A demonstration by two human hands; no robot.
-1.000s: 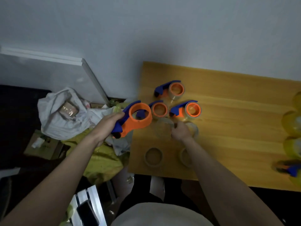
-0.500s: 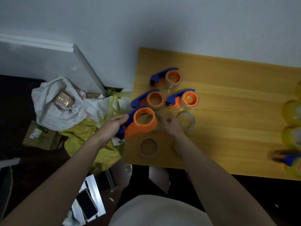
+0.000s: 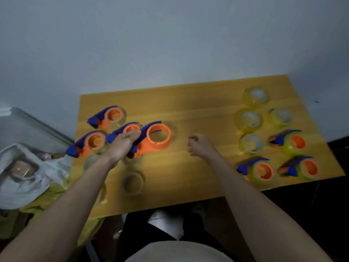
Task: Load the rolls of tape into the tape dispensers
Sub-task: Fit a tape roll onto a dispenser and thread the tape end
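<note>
Grey plain wall point(image 3: 170, 38) fills the upper half of the frame, above a yellow-orange wooden tabletop point(image 3: 188, 167) spanning the centre. At lower left, a crumpled white bag point(image 3: 22, 178) lies off the table's edge. Left of centre, the left hand point(image 3: 122, 146) grips the blue handle of an empty orange-and-blue tape dispenser point(image 3: 154, 138), its open orange ring holding no roll. Three loaded orange-and-blue dispensers point(image 3: 109, 118) sit just beside and behind it at centre left. The right hand point(image 3: 200, 145) hangs near the middle with fingers loosely curled, holding nothing. At right, four yellow-tinted clear tape rolls point(image 3: 250, 120) stand loose, with three more loaded yellow-roll dispensers point(image 3: 262, 170) below and beside them. Clear tape rolls point(image 3: 133, 183) lie at lower centre left. No legible writing shows.
</note>
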